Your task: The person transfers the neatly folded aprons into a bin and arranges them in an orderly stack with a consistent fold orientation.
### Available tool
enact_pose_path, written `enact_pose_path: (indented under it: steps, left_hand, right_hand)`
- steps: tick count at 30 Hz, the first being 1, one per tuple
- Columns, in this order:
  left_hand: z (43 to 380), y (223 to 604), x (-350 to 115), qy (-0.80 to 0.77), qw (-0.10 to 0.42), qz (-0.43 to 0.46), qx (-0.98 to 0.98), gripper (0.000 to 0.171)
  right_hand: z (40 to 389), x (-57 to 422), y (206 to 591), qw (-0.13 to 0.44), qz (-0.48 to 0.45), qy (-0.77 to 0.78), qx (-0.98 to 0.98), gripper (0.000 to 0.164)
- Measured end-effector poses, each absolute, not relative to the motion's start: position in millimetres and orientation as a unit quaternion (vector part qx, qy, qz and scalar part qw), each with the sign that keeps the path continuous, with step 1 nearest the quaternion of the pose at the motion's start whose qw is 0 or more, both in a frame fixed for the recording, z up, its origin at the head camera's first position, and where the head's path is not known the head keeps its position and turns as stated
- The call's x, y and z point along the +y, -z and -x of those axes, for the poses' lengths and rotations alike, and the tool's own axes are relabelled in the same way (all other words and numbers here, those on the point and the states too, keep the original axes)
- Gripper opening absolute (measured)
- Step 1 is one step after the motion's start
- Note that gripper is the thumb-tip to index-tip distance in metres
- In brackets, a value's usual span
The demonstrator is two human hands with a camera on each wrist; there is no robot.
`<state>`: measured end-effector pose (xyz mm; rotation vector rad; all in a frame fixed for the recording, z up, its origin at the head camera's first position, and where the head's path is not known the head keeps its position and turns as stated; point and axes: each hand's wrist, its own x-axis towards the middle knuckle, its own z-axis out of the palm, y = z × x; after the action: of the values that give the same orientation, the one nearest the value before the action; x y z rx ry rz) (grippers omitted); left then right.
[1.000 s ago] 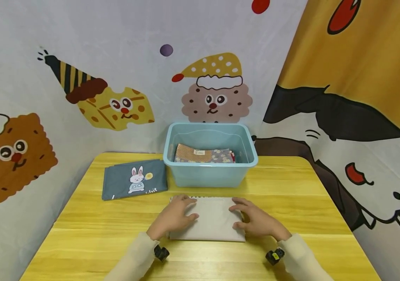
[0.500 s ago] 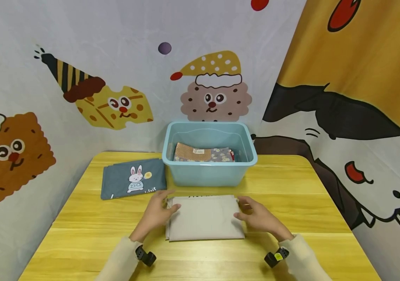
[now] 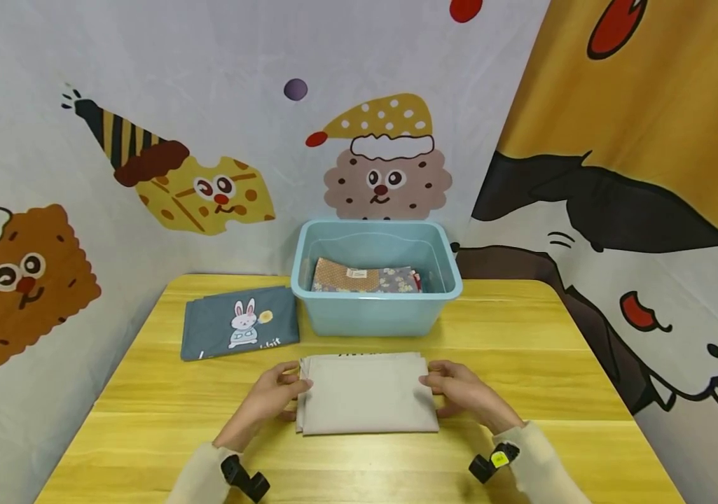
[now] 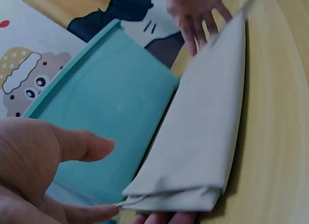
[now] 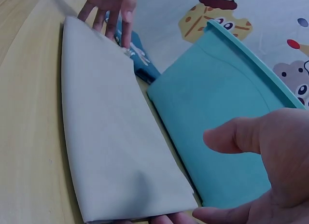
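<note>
A folded off-white cloth (image 3: 368, 395) lies flat on the table, with dark print along its far edge. My left hand (image 3: 269, 397) is at its left end, where the layers are uneven. In the left wrist view the left thumb (image 4: 89, 146) is raised apart from the cloth, and some fingertips reach under its edge. My right hand (image 3: 464, 393) is at the right end. Its thumb (image 5: 231, 135) stands clear of the cloth in the right wrist view, while its fingertips are partly hidden beneath the edge.
Behind the cloth stands a light blue plastic bin (image 3: 374, 315), holding folded patterned fabric (image 3: 359, 278). A folded dark blue cloth (image 3: 210, 325) with a rabbit print lies left of the bin on the wooden table (image 3: 522, 350). A cartoon-printed curtain (image 3: 207, 84) hangs behind.
Both hands have come off the top of the off-white cloth, the left moving outward to the left. Their fingers are now lower, at its two ends. The cloth has barely moved.
</note>
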<state>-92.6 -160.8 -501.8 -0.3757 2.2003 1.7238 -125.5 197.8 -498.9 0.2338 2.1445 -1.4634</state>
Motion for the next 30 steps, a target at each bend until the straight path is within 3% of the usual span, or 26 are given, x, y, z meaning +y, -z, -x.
enact_pose_path:
  steps: [19,30]
  left_hand:
    - [94.8,499.2,-152.9,-0.608,0.139,0.150,0.767,0.067]
    - [101.5,512.5,-148.8,-0.602,0.155,0.133,0.772,0.053]
  right_hand:
    - [126.6,192.5,495.2,0.244,-0.113,0.500,0.823,0.065]
    - [132.3,196.3,506.6,0.261,-0.098,0.517,0.809,0.060]
